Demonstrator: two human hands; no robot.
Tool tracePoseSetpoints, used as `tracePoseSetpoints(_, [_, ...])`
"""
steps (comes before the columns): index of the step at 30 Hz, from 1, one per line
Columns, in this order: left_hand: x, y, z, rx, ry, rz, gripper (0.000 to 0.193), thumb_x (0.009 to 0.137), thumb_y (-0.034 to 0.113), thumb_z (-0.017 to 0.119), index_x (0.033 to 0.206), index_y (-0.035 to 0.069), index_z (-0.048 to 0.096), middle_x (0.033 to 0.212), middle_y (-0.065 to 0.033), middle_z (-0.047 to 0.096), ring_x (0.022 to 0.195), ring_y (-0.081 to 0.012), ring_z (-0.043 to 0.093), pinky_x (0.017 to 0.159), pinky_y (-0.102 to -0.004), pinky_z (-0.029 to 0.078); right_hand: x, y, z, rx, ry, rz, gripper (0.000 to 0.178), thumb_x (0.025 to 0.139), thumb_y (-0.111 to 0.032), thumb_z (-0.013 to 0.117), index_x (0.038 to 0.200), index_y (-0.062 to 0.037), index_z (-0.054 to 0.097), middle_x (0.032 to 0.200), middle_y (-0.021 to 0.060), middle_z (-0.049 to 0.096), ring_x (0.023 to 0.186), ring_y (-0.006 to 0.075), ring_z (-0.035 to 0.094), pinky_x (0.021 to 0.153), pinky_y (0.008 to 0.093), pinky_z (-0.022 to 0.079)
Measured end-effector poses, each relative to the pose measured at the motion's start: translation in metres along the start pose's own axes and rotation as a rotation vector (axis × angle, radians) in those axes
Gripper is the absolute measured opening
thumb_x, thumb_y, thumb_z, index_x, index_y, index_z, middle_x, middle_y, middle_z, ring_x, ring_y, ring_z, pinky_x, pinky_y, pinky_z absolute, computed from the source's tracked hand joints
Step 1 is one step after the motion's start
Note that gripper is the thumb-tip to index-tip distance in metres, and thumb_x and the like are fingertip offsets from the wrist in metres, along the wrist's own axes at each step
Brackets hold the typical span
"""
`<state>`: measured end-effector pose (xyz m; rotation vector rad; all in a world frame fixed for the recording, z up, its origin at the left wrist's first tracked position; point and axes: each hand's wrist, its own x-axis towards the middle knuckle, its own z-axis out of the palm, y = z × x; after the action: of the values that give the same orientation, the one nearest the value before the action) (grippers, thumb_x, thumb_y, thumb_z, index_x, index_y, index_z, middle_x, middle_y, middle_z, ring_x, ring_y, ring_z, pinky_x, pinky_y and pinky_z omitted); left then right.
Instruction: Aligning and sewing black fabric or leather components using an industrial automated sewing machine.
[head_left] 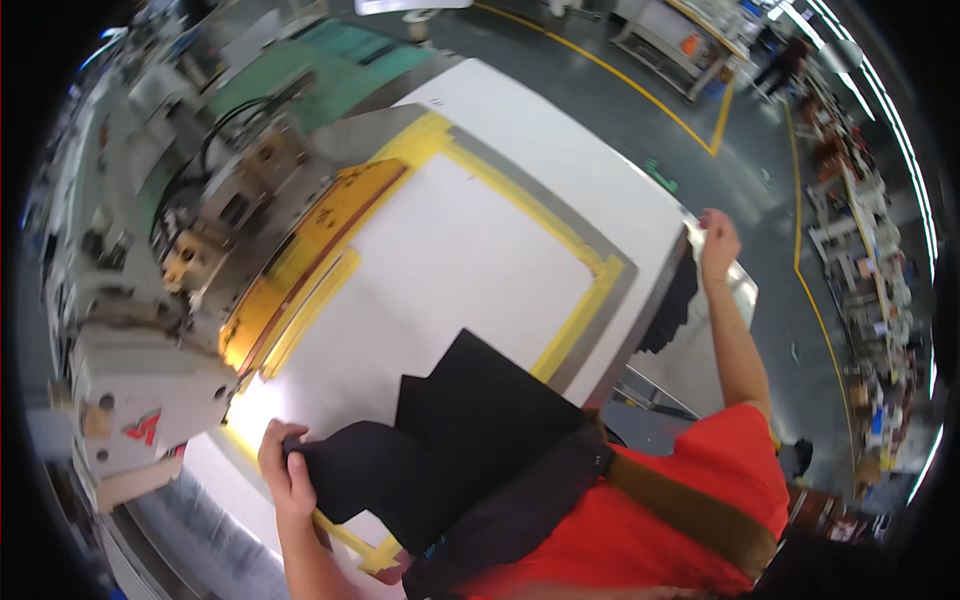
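My left hand (287, 468) is closed on the rounded end of a black fabric piece (490, 425), thumb on its near side. The piece spreads across the near edge of the white work surface (450, 250), in front of my red top. Beyond the far right edge of the table, my right hand (719, 245) is raised with its fingers curled together; whatever they may hold is too small to see. Next to it, more black fabric pieces (672, 305) lie on a metal side surface (740, 290).
At left stands a large sewing machine (150, 400), its lit yellow clamp bar (310, 260) over the white surface. Yellow tape (520, 210) frames that surface. A green sheet (280, 85) lies behind. A person (785, 68) is far off at right, near cluttered benches (850, 230).
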<state>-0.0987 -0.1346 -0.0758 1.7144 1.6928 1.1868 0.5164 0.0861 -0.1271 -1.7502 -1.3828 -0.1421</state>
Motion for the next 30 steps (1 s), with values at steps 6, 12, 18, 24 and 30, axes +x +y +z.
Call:
tracePoseSetpoints(6, [0.004,-0.001,-0.001,-0.266,-0.032,0.099,0.037,0.093,0.032,0.041,0.089,-0.001,0.056,0.072,-0.01,0.05,0.065,-0.021,0.047,0.061,-0.0312,0.036,-0.028,-0.268,0.054,0.437,-0.339,-1.211,0.05,0.073,-0.008,0.08,0.118,-0.0064,0.057,0.119,0.0144,0.061,0.108,0.0353,0.062,0.091,0.0432,0.049])
tracePoseSetpoints(12, [0.013,0.026,-0.028,0.227,-0.007,-0.537,0.013,0.087,0.014,0.06,0.092,0.002,0.059,0.08,-0.014,0.062,0.073,-0.0287,0.06,0.07,-0.0365,0.046,-0.17,-0.395,0.103,1.016,-0.437,-1.877,0.043,0.089,-0.022,0.06,0.131,-0.0214,0.056,0.139,0.0007,0.051,0.129,0.0243,0.05,0.112,0.0493,0.032])
tracePoseSetpoints(18, [0.009,-0.014,-0.059,0.623,0.219,-0.643,0.029,0.084,0.025,0.07,0.097,0.0,0.067,0.092,-0.0183,0.068,0.087,-0.0358,0.064,0.076,-0.0391,0.05,-0.193,-0.426,0.14,1.024,-0.65,-1.895,0.02,0.081,-0.014,0.062,0.099,-0.0054,0.066,0.109,0.0087,0.066,0.106,0.0244,0.063,0.091,0.0359,0.051])
tracePoseSetpoints(24, [0.0,-0.019,-0.038,0.966,0.397,-0.2,0.018,0.076,0.014,0.075,0.086,0.006,0.063,0.082,-0.011,0.063,0.076,-0.0321,0.06,0.072,-0.0421,0.048,-0.156,-0.416,0.167,0.728,-0.606,-1.777,0.024,0.079,-0.011,0.062,0.102,-0.0054,0.066,0.109,0.006,0.066,0.105,0.0222,0.063,0.087,0.0345,0.053])
tracePoseSetpoints(30, [0.016,0.036,0.021,0.588,-0.095,0.09,0.042,0.077,0.021,0.076,0.114,0.007,0.061,0.12,-0.0131,0.058,0.114,-0.0312,0.058,0.094,-0.0411,0.047,-0.115,-0.36,0.17,0.451,-0.673,-1.509,0.041,0.077,-0.009,0.063,0.117,-0.0023,0.062,0.118,0.0112,0.062,0.11,0.0274,0.06,0.094,0.0364,0.05])
